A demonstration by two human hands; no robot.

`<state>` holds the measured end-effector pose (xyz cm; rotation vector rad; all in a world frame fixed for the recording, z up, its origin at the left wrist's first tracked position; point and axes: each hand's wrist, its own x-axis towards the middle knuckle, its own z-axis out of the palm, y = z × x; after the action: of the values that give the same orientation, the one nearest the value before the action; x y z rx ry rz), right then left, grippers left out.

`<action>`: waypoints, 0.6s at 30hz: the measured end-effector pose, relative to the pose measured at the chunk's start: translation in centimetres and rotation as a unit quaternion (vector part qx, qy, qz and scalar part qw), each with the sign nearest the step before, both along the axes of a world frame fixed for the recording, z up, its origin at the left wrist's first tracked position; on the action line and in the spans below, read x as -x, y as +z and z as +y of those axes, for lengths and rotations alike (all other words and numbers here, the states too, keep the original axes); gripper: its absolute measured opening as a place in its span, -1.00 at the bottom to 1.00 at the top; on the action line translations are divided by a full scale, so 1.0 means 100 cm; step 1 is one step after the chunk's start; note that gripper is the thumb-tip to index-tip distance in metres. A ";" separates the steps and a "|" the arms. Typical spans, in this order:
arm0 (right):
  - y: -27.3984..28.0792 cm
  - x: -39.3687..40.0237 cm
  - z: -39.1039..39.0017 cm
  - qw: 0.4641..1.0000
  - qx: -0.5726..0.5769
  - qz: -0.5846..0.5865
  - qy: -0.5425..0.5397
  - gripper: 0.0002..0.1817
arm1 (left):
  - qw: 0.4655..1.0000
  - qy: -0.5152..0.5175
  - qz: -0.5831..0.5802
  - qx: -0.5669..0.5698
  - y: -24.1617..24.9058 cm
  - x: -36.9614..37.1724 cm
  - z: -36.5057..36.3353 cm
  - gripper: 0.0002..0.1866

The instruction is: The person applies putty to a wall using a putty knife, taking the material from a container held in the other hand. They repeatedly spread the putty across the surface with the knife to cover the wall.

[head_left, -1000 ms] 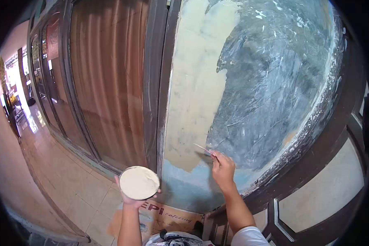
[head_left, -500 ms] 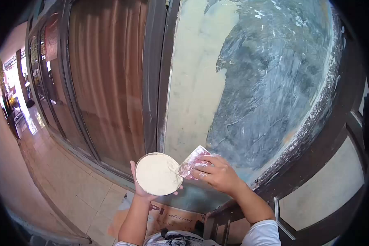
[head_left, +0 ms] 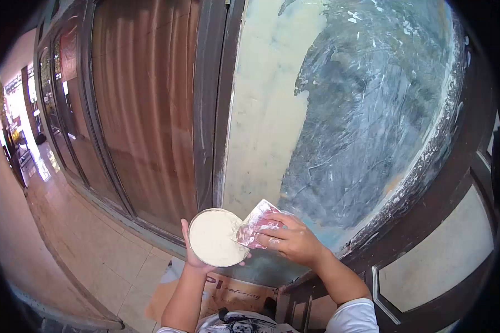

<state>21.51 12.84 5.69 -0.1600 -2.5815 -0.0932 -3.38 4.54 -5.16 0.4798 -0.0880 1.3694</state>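
Observation:
My left hand (head_left: 193, 256) supports a round container of cream-coloured putty (head_left: 214, 237) from below, its thumb up along the left rim and fingertips showing at the right. Between the fingers and thumb of my right hand (head_left: 289, 237) is a flat, reddish putty scraper (head_left: 256, 225), smeared with white. The scraper's lower left edge meets the putty at the container's right side. In front stands a wall (head_left: 361, 122), pale cream on its left strip and bare mottled grey-blue over the rest, with a ragged border between the two.
A dark wooden frame (head_left: 206, 111) and a glass pane with a brown curtain (head_left: 144, 100) flank the wall on the left. To the right is a dark panelled door (head_left: 439, 250). Printed cardboard (head_left: 228, 297) lies on the tiled floor (head_left: 105, 261) below.
The container has shifted slightly right and down. My right hand has tilted the scraper a little and brought it further over the container's right edge.

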 end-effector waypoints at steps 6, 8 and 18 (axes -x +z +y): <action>-0.009 0.001 0.000 1.000 0.015 0.010 0.011 -0.59 | 1.000 0.000 -0.003 0.014 -0.002 -0.002 -0.002 0.31; -0.009 0.001 -0.002 0.999 0.035 0.024 0.012 -0.55 | 1.000 -0.001 -0.003 0.010 -0.005 -0.002 -0.002 0.30; -0.043 -0.016 0.024 0.979 0.023 0.163 -0.119 -0.65 | 0.997 -0.048 -0.029 0.044 -0.045 0.002 -0.019 0.32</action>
<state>23.10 15.26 1.36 -0.4622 -2.2288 -0.0873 -3.56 2.68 -9.61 0.3586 -0.0966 1.2867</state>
